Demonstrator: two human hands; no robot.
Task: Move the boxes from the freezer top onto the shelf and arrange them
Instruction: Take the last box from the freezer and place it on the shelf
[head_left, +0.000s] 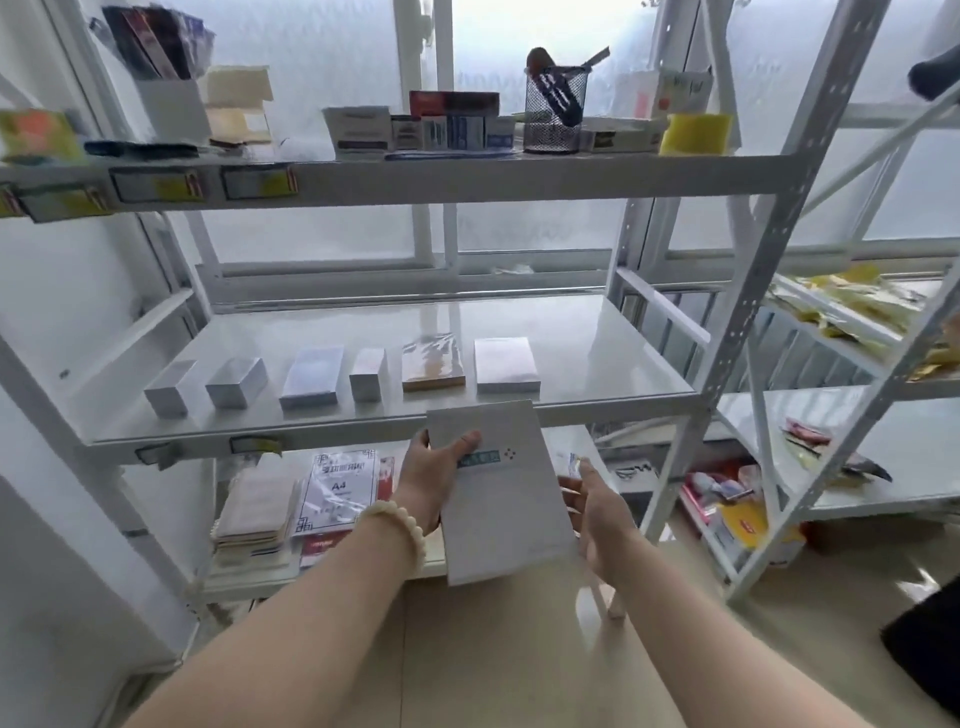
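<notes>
A flat white box (506, 512) with a small teal label is held in front of the middle shelf (582, 364), just below its front edge. My left hand (434, 478) grips the box's left side, thumb on top. My right hand (597, 514) is against the box's right edge, fingers partly hidden behind it. Several small boxes stand in a row on the middle shelf: a white one (169, 389), a grey one (236, 382), a pale blue one (311, 376), a small white one (368, 374), a wrapped brown one (432, 361) and a white one (506, 364).
The top shelf (415, 176) carries small boxes, a mesh pen cup (553, 111) and a yellow sponge. The bottom shelf holds paper stacks and an A4 pack (337, 488). A second white rack (831, 364) with yellow packets stands at right.
</notes>
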